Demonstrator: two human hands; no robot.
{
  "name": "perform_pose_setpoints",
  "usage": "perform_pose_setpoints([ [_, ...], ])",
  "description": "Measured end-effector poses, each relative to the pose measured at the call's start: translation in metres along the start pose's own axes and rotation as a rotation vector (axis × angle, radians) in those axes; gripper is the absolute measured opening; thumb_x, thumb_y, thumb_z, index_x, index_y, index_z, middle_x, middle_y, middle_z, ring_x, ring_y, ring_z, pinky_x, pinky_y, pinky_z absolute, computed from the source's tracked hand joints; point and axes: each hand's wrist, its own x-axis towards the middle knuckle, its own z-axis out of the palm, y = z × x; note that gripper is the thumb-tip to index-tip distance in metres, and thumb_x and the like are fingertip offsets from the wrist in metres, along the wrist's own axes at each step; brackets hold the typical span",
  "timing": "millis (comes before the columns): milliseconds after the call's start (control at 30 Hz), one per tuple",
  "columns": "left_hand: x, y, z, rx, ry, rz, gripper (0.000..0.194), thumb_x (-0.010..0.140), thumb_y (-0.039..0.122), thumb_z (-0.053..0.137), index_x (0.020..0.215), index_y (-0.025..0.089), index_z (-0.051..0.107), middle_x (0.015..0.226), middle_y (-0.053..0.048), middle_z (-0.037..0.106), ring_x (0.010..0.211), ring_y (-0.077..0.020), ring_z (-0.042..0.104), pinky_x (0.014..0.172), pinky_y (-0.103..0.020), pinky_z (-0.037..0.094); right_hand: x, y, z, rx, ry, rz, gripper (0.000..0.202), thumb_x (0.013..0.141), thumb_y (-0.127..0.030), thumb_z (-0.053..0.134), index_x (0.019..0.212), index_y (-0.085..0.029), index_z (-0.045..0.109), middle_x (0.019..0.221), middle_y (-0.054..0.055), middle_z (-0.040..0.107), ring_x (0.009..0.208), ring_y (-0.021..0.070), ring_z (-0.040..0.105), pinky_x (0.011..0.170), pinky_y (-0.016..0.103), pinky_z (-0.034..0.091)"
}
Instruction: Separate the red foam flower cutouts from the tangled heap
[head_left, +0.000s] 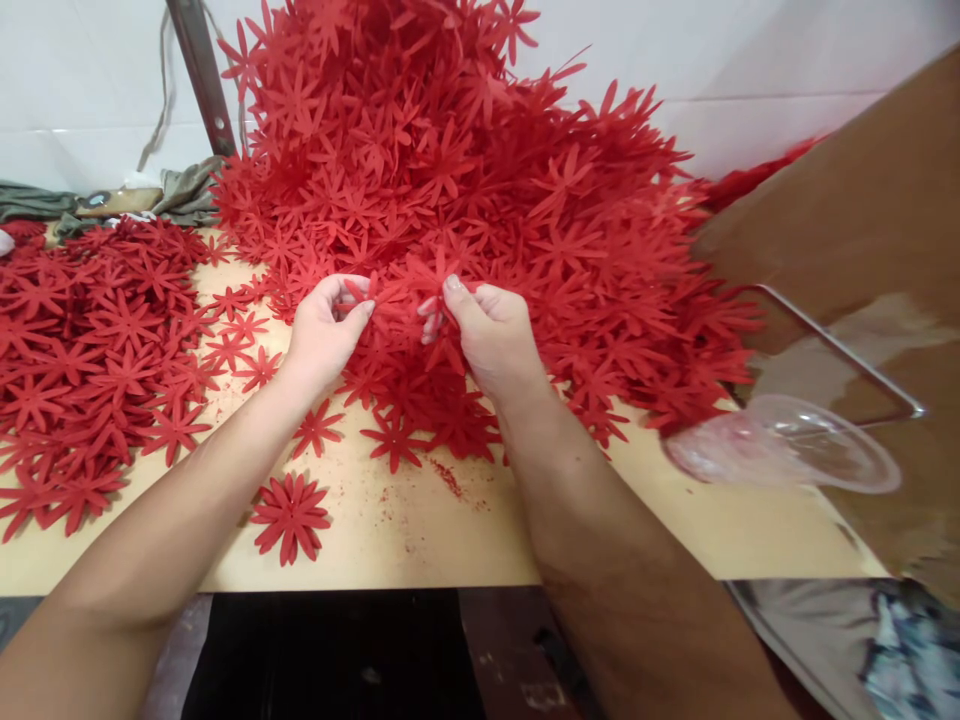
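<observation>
My left hand (331, 322) pinches a red petal piece shaped like a flower, thumb against the bent fingers. Close by on the other side, my right hand (491, 330) grips another red petal piece (439, 272) between thumb and fingers. Both hands are in front of a tall heap of red flower-shaped petal pieces (450, 170), so the edges of the held pieces blend into it. Nearer the front edge lies a fuller, layered red flower (291, 518), below my left wrist. Single petal pieces (317, 428) lie scattered between my forearms.
A second pile of red flowers (97, 340) spreads over the table's left side. To the right are a clear plastic bowl (787, 445), a bent metal rod (840, 350) and a large brown cardboard sheet (847, 230). Red crumbs dot the pale tabletop (420, 540). A metal post (201, 75) rises behind.
</observation>
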Motion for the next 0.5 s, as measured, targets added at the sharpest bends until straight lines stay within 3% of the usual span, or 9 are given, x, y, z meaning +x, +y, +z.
perform_pose_setpoints([
  [133, 0.0, -0.002, -0.003, 0.125, -0.028, 0.048, 0.014, 0.073, 0.007, 0.057, 0.084, 0.013, 0.058, 0.08, 0.0, 0.058, 0.07, -0.008, 0.051, 0.072, -0.022, 0.045, 0.0, -0.004, 0.0, 0.083, 0.066, 0.099, 0.019, 0.074, -0.032, 0.065, 0.063, -0.02, 0.056, 0.056, -0.003, 0.056, 0.049, 0.009, 0.051, 0.052, 0.026, 0.045],
  [233, 0.003, -0.007, -0.008, 0.298, 0.014, 0.134, 0.031, 0.07, 0.009, 0.059, 0.101, 0.013, 0.059, 0.102, -0.006, 0.057, 0.088, -0.0132, 0.055, 0.087, -0.03, 0.047, 0.002, -0.004, 0.0, 0.087, 0.051, 0.095, 0.009, 0.068, -0.019, 0.068, 0.072, -0.02, 0.06, 0.066, -0.003, 0.061, 0.054, 0.0085, 0.054, 0.057, 0.025, 0.047],
  [367, 0.009, -0.012, -0.014, 0.506, 0.079, 0.179, 0.048, 0.068, 0.008, 0.059, 0.115, 0.012, 0.056, 0.116, -0.011, 0.05, 0.104, -0.0188, 0.052, 0.096, -0.037, 0.045, 0.004, 0.001, 0.001, 0.104, 0.079, 0.13, 0.012, 0.074, -0.026, 0.063, 0.066, -0.02, 0.055, 0.052, -0.005, 0.052, 0.046, 0.0083, 0.048, 0.05, 0.025, 0.043],
  [500, 0.003, -0.004, -0.023, 0.57, 0.032, 0.221, 0.036, 0.072, 0.01, 0.054, 0.107, 0.013, 0.059, 0.107, -0.009, 0.054, 0.096, -0.017, 0.054, 0.093, -0.037, 0.047, 0.006, 0.011, -0.001, 0.025, 0.101, 0.099, 0.024, 0.079, -0.038, 0.058, 0.063, -0.02, 0.052, 0.05, -0.003, 0.049, 0.043, 0.0093, 0.044, 0.047, 0.026, 0.04],
])
